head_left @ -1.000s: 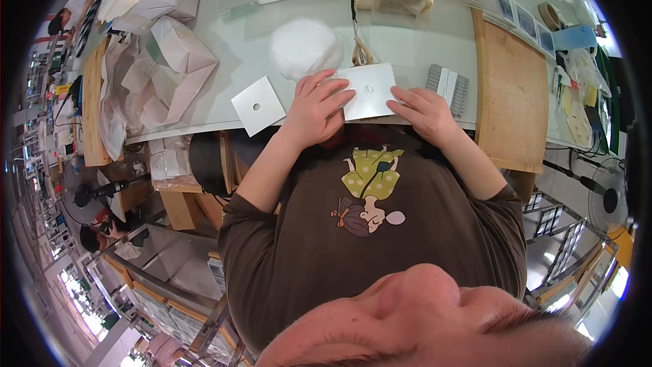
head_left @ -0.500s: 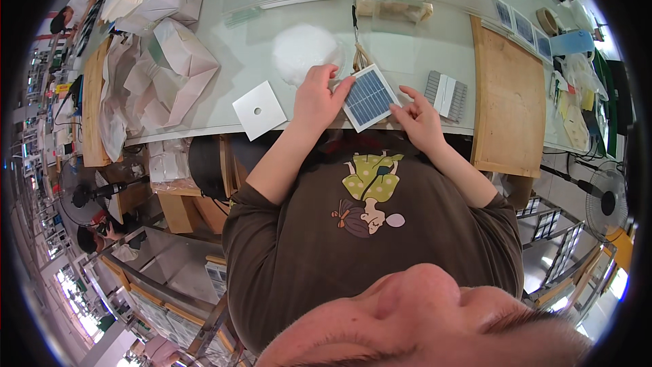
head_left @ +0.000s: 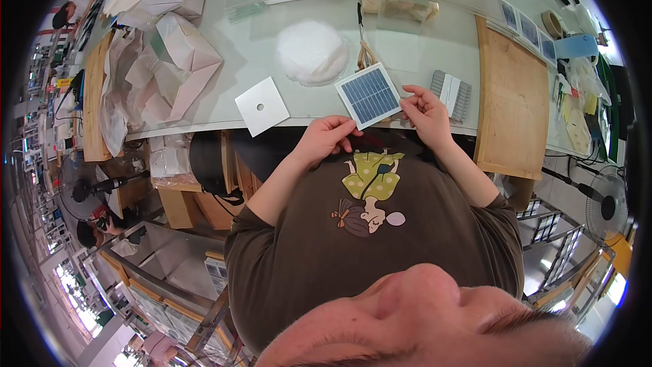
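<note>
Currently both hands pinch the small solar panel [head_left: 370,95] between them: left hand [head_left: 327,137] at its near corner, right hand [head_left: 424,110] at its side; grip edges only.

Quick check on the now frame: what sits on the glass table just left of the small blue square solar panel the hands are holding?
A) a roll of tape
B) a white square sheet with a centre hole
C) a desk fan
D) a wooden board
B: the white square sheet with a centre hole lies left of the small blue square solar panel, which the left hand and right hand hold by its edges.
</note>
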A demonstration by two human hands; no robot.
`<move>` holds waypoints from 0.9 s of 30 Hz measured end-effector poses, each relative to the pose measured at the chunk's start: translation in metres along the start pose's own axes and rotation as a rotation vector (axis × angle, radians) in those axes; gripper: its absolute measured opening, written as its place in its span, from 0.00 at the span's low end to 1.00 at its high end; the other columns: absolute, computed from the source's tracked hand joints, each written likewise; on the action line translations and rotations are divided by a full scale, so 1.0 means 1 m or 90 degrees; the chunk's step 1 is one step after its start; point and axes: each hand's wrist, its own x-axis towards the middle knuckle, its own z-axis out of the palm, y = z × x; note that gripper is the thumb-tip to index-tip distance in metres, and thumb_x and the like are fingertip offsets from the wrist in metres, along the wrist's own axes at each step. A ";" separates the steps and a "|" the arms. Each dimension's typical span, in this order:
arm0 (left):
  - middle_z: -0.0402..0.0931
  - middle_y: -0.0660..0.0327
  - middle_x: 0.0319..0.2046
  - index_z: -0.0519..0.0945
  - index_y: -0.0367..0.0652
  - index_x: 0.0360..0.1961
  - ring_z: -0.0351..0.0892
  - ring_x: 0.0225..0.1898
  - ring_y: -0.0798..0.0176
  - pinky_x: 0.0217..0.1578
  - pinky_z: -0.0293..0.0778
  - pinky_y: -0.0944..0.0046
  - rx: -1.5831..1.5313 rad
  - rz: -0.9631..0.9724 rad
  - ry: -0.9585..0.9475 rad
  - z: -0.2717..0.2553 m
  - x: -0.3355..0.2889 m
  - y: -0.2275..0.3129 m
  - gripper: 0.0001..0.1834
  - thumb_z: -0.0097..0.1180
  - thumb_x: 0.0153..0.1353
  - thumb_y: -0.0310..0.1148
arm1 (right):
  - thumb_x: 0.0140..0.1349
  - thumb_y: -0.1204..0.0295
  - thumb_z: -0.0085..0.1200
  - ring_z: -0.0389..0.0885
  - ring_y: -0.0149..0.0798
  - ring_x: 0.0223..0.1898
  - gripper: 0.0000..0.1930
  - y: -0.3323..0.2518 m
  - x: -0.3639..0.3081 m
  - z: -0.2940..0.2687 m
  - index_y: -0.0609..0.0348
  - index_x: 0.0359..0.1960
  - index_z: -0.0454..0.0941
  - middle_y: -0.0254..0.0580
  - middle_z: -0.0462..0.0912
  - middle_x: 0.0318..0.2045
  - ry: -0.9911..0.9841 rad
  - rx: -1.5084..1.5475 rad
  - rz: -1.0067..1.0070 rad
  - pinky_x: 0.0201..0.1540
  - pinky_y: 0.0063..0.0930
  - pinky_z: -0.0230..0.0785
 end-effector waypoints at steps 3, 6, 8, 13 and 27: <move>0.80 0.63 0.35 0.78 0.38 0.39 0.74 0.23 0.75 0.19 0.62 0.78 -0.038 0.010 -0.019 0.002 0.002 -0.007 0.13 0.48 0.68 0.37 | 0.63 0.76 0.53 0.74 0.20 0.28 0.17 0.002 0.000 0.000 0.63 0.53 0.69 0.31 0.78 0.30 -0.008 0.008 0.011 0.26 0.13 0.64; 0.80 0.62 0.32 0.77 0.38 0.39 0.73 0.23 0.76 0.19 0.63 0.78 -0.094 0.012 -0.022 0.001 0.006 -0.015 0.13 0.46 0.69 0.37 | 0.62 0.76 0.54 0.74 0.21 0.26 0.18 -0.002 0.000 0.001 0.64 0.53 0.69 0.32 0.79 0.29 -0.014 0.018 0.033 0.25 0.13 0.63; 0.77 0.62 0.26 0.76 0.39 0.37 0.69 0.20 0.77 0.19 0.61 0.78 -0.083 0.029 -0.041 0.000 0.007 -0.018 0.12 0.46 0.70 0.37 | 0.61 0.76 0.54 0.74 0.20 0.25 0.18 -0.005 0.000 0.001 0.64 0.53 0.70 0.31 0.78 0.27 -0.013 0.016 0.063 0.23 0.14 0.63; 0.76 0.64 0.27 0.75 0.40 0.36 0.67 0.20 0.77 0.19 0.60 0.78 -0.099 0.054 -0.048 0.000 0.010 -0.023 0.11 0.47 0.69 0.36 | 0.61 0.76 0.54 0.73 0.20 0.24 0.18 -0.003 0.001 -0.001 0.64 0.53 0.70 0.30 0.78 0.27 -0.019 0.029 0.072 0.23 0.14 0.63; 0.78 0.65 0.28 0.76 0.41 0.36 0.68 0.21 0.78 0.18 0.59 0.77 -0.082 0.053 -0.060 -0.004 0.007 -0.021 0.11 0.49 0.68 0.37 | 0.61 0.76 0.54 0.73 0.21 0.24 0.19 -0.003 0.001 -0.001 0.62 0.54 0.69 0.31 0.78 0.27 -0.027 0.040 0.081 0.23 0.13 0.63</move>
